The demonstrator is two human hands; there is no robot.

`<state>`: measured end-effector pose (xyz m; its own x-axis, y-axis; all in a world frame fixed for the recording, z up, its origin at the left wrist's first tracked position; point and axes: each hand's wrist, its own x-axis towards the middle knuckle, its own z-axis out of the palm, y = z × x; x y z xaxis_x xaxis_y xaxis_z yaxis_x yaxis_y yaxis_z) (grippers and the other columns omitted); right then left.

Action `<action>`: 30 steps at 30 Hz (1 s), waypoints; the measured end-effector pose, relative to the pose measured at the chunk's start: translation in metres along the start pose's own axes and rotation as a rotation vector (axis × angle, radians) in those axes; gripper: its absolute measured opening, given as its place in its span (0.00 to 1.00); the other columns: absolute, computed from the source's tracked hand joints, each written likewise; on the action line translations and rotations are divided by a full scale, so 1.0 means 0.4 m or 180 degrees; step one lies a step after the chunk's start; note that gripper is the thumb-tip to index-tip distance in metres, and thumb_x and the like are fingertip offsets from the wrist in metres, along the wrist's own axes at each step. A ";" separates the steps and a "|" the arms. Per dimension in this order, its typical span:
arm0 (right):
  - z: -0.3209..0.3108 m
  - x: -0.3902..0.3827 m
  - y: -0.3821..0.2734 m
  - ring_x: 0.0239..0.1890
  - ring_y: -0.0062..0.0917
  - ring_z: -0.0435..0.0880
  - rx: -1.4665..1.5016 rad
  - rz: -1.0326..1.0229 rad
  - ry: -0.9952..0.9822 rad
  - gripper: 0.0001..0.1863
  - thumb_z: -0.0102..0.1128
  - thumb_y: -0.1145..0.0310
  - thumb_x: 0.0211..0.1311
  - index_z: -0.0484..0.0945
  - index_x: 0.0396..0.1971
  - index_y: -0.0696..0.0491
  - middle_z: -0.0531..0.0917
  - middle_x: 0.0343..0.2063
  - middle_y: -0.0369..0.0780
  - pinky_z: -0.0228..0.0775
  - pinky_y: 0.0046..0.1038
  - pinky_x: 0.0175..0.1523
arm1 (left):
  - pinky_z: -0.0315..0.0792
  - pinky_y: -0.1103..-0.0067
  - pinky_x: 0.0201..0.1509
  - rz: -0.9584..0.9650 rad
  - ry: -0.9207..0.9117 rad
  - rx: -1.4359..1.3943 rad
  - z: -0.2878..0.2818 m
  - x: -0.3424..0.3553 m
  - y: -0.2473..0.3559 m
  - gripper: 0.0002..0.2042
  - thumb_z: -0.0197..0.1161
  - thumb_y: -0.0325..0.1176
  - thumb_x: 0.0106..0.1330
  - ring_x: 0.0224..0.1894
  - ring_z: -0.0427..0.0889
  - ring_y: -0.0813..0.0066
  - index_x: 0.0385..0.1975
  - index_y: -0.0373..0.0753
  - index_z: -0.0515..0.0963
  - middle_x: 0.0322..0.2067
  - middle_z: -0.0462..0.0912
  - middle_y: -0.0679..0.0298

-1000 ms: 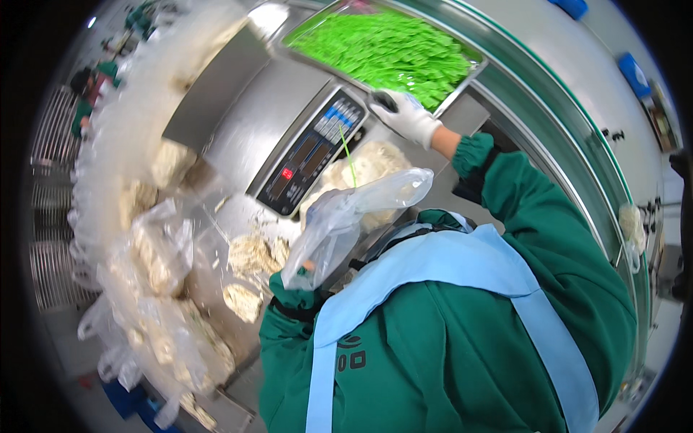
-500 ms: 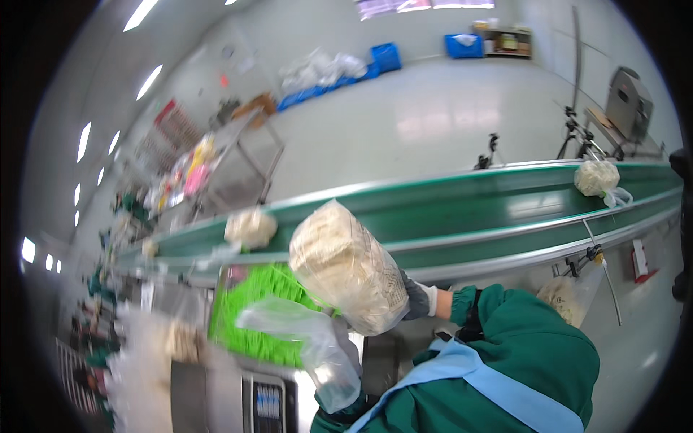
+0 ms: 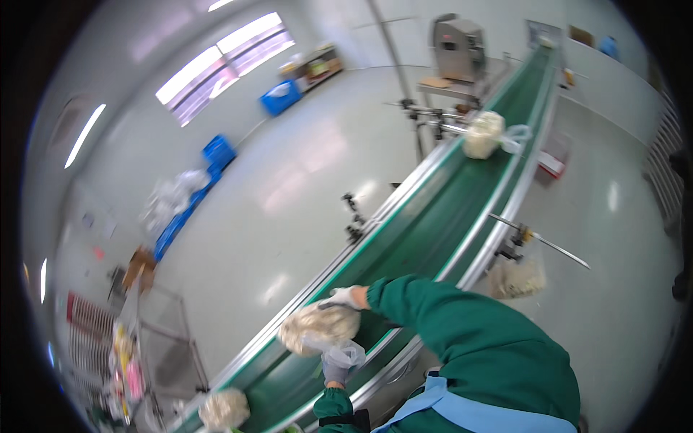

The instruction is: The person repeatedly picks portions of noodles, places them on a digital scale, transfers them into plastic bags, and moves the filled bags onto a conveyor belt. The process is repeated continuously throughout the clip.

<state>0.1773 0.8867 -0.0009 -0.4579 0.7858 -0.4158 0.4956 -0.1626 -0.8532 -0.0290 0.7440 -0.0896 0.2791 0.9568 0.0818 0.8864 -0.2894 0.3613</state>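
Over the green conveyor belt (image 3: pixel 404 263), a clear plastic bag packed with pale, cream-coloured contents (image 3: pixel 317 328) lies on its side between my hands. My right hand (image 3: pixel 342 297), in a light glove with grey fingers, grips its upper right end. At the loose, gathered plastic end nearer me, my gloved left hand (image 3: pixel 336 368) is closed on the film. The bag is low over the belt; whether it touches the surface I cannot tell. Another filled bag (image 3: pixel 224 410) sits on the belt at the lower left, and one more (image 3: pixel 484 135) lies farther along to the upper right.
Metal rails (image 3: pixel 498 216) edge the belt. A clamp with a rod (image 3: pixel 523 238) juts from its right side, and small stands (image 3: pixel 354 216) stand by its left. Beyond are a steel machine (image 3: pixel 460 50) on a table, blue bins (image 3: pixel 281 97) and a metal-framed table (image 3: pixel 170 339).
My view has swung right along the belt. The held bag has gone from over the green-filled tray to over the belt, tipped onto its side. Both hands still hold it.
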 end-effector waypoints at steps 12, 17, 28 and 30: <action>0.257 -0.269 -0.046 0.47 0.42 0.78 -0.0304 -0.2957 0.0867 0.26 0.61 0.58 0.53 0.73 0.52 0.53 0.77 0.46 0.47 0.70 0.38 0.53 | 0.70 0.71 0.54 0.0337 0.0358 -0.1415 -0.074 -0.086 0.049 0.22 0.59 0.32 0.65 0.51 0.78 0.61 0.59 0.37 0.66 0.49 0.78 0.56; 0.545 -0.464 -0.056 0.40 0.40 0.80 -0.1029 -0.3250 -0.2073 0.20 0.61 0.58 0.55 0.77 0.46 0.51 0.81 0.37 0.43 0.72 0.40 0.44 | 0.72 0.74 0.51 -0.1566 0.1498 -0.0957 -0.283 -0.570 0.146 0.10 0.54 0.25 0.67 0.45 0.78 0.68 0.44 0.28 0.76 0.42 0.80 0.56; 1.198 -0.831 -0.016 0.48 0.39 0.79 -0.2789 -0.3753 -0.4876 0.25 0.58 0.52 0.59 0.75 0.50 0.53 0.81 0.45 0.45 0.69 0.39 0.53 | 0.73 0.76 0.48 -0.4475 0.4914 0.0308 -0.430 -1.868 0.549 0.11 0.56 0.26 0.65 0.40 0.82 0.65 0.44 0.30 0.78 0.38 0.83 0.56; 1.256 -0.923 0.015 0.48 0.41 0.79 -0.2907 -0.3299 -0.5031 0.24 0.58 0.50 0.59 0.76 0.49 0.52 0.82 0.44 0.45 0.70 0.38 0.53 | 0.72 0.74 0.50 -0.5268 0.5113 0.1197 -0.416 -2.062 0.642 0.14 0.58 0.29 0.64 0.43 0.80 0.63 0.48 0.30 0.76 0.41 0.81 0.53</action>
<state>-0.0215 0.2956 -0.0109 -0.5851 -0.7640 -0.2720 -0.3834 0.5561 -0.7374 -0.0930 -0.1149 0.0902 -0.7219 -0.5082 0.4696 0.0279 0.6567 0.7536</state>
